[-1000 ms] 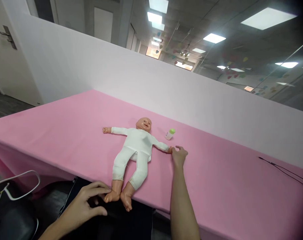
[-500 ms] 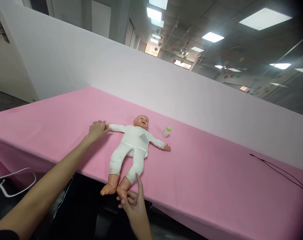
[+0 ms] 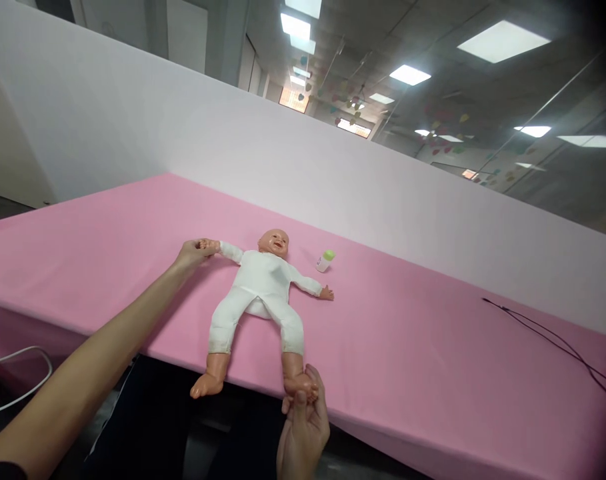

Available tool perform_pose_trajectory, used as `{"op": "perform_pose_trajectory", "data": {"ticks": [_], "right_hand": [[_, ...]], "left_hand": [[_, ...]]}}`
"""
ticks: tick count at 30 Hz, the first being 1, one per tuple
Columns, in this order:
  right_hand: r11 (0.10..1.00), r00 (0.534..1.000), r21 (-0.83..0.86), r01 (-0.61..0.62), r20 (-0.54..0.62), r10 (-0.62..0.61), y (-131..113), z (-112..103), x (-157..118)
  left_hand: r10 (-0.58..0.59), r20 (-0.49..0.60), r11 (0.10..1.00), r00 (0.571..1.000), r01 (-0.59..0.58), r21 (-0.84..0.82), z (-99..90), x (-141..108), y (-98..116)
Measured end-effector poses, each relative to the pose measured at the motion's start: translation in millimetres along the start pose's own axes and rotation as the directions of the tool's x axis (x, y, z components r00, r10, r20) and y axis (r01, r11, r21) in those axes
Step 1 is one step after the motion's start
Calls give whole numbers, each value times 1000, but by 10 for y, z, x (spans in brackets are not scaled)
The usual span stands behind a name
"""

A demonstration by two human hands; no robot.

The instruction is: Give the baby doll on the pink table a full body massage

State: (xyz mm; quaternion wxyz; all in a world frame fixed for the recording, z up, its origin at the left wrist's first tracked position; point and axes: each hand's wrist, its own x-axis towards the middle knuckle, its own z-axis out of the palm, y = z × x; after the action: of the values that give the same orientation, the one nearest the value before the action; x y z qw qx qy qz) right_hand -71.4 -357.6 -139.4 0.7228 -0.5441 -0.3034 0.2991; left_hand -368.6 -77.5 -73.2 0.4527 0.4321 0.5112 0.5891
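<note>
A baby doll [image 3: 265,280] with a bald head and a white cloth body lies on its back on the pink-covered table [image 3: 407,353]. Its feet reach over the front edge and its legs are spread apart. My left hand [image 3: 190,255] is closed on the doll's hand at the left, with that arm stretched out sideways. At the front edge, my right hand [image 3: 305,420] grips the doll's foot on the right, thumb on top and fingers underneath. The doll's other arm and foot lie untouched.
A small white bottle with a green cap [image 3: 325,261] stands beside the doll's head. A thin black cable [image 3: 543,330] trails over the table at the right. Behind the table runs a white partition [image 3: 333,180]. A white loop-shaped object [image 3: 45,367] is at the lower left.
My right hand has drawn the doll's leg to the right, away from the other leg. My left hand, spread over the doll's hand before, now grips it. The view has shifted slightly.
</note>
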Motion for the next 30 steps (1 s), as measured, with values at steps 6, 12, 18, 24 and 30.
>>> {"op": "perform_pose_trajectory", "data": {"ticks": [6,12,18,24,30], "right_hand": [[985,976,168,48,200,-81,-393,251,392],[989,815,52,138,562,-144,-688,508,901],[954,645,-138,265,761,-69,-669,1044,1229],[967,695,-111,228,715,-82,-734,998,1232],[959,774,-208,190,634,-16,-824,126,696]], "left_hand": [[53,-159,950,986,-99,-296,474,79,87],[306,-36,941,952,-308,-139,908,-83,69],[401,165,874,901,-430,227,1016,-226,-111],[397,60,915,916,-400,52,871,-110,-95],[61,-420,970,906,-152,-188,612,208,-228]]}}
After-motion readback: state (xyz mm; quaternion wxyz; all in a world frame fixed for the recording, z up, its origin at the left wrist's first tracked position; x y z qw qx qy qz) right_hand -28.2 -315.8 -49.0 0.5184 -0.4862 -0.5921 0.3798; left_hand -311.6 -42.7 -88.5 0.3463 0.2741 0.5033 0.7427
